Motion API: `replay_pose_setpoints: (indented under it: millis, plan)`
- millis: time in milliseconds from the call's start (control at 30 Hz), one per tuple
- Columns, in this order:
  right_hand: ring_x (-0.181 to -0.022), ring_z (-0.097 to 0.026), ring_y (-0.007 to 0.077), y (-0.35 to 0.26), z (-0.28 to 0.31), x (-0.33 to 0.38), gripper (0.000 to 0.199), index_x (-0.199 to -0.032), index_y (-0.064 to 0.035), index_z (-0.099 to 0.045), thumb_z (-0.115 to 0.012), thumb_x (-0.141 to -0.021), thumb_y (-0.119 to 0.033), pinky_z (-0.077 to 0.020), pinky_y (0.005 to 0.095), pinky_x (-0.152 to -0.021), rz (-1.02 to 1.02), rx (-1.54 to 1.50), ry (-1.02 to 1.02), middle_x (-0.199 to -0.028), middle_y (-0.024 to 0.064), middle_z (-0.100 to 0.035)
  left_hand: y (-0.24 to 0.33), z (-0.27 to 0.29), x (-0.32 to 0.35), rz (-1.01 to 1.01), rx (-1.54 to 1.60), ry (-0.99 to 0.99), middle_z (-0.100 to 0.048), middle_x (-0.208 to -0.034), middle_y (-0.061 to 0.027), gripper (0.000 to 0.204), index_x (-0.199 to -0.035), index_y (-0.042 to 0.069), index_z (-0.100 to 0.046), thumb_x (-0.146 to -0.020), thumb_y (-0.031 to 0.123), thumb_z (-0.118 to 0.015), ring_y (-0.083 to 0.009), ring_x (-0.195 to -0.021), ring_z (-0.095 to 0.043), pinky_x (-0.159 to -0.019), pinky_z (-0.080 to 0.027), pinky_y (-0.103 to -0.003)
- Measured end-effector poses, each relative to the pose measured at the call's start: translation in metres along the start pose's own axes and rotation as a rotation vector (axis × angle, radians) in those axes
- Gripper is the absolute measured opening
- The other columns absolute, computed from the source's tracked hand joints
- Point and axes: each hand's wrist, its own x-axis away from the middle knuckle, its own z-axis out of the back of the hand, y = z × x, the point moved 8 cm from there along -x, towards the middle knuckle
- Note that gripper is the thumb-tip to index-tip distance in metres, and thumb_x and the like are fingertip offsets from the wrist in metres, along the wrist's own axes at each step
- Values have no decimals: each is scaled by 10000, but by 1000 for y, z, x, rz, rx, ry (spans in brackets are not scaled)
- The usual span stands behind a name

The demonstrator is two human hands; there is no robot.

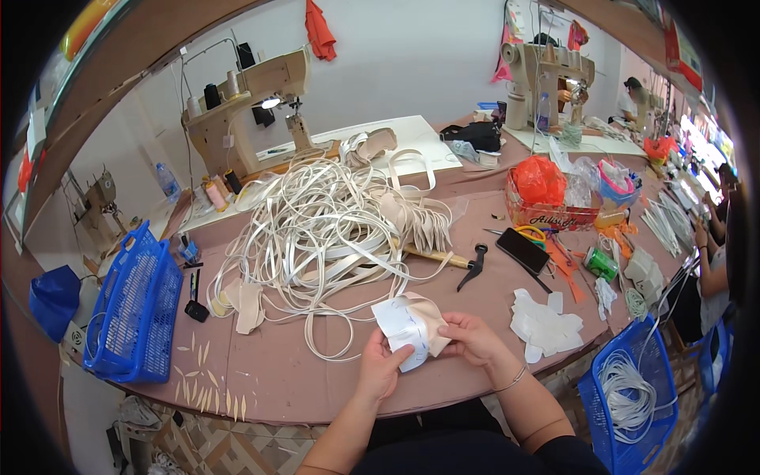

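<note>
My left hand (380, 369) and my right hand (472, 339) together hold a curved beige piece backed with a white pattern sheet (408, 328) just above the near edge of the brown table (277, 372). The left hand grips its lower left edge, the right hand pinches its right side. Behind it sprawls a big tangle of white straps (317, 229). A stack of white cut pieces (545, 324) lies just right of my right hand.
A hammer (451, 257) lies behind the pieces. A blue basket (136, 305) stands at the table's left, another with white cord (629, 388) at lower right. A phone (522, 249), scissors, an orange bag in a box (542, 190) and sewing machines (245, 103) stand farther back. Other people work at right.
</note>
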Motion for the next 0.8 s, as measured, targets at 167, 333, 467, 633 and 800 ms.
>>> replay_pose_setpoints:
  millis: [167, 333, 467, 633, 800]
  plan:
    - [-1030, -508, 155, 3, -18, 10, 550, -1243, 27, -328, -626, -801, -110, -463, 303, -826, 478, 319, 222, -1126, 120, -510, -1, 11, -3, -143, -140, 67, -571, -1016, -104, 352, -1062, -23, -468, -746, -77, -613, -156, -908, -575, -816, -479, -288]
    - [-1021, -513, 151, 20, -23, 12, 515, -1229, 27, -343, -614, -803, -73, -434, 308, -878, 511, 219, 345, -1166, 146, -479, -6, 28, -5, -152, -113, 154, -583, -995, -111, 312, -1058, -23, -472, -774, -58, -596, -148, -868, -587, -801, -486, -285]
    - [-1066, -502, 183, 38, -14, -2, 390, -1207, 10, -389, -540, -860, -87, -413, 343, -922, 294, -231, 60, -1197, 147, -469, -11, 28, -9, -38, 168, 107, -573, -1033, -116, 258, -1064, -17, -475, -819, -23, -556, -164, -913, -575, -835, -473, -306]
    - [-1134, -458, 224, 50, -31, 7, 364, -1219, -11, -397, -468, -907, -184, -396, 393, -938, 7, -501, -157, -1212, 105, -476, -18, 7, 0, 93, 532, 36, -560, -1065, -112, 256, -1085, -8, -473, -836, -7, -536, -177, -968, -554, -871, -453, -328]
    - [-1110, -460, 191, -10, -19, 16, 422, -1240, -21, -385, -530, -874, -171, -409, 326, -911, 357, -4, -81, -1175, 118, -482, -12, 16, -2, -64, 56, -53, -570, -1042, -107, 260, -1090, -10, -486, -834, -18, -534, -170, -947, -562, -871, -449, -315]
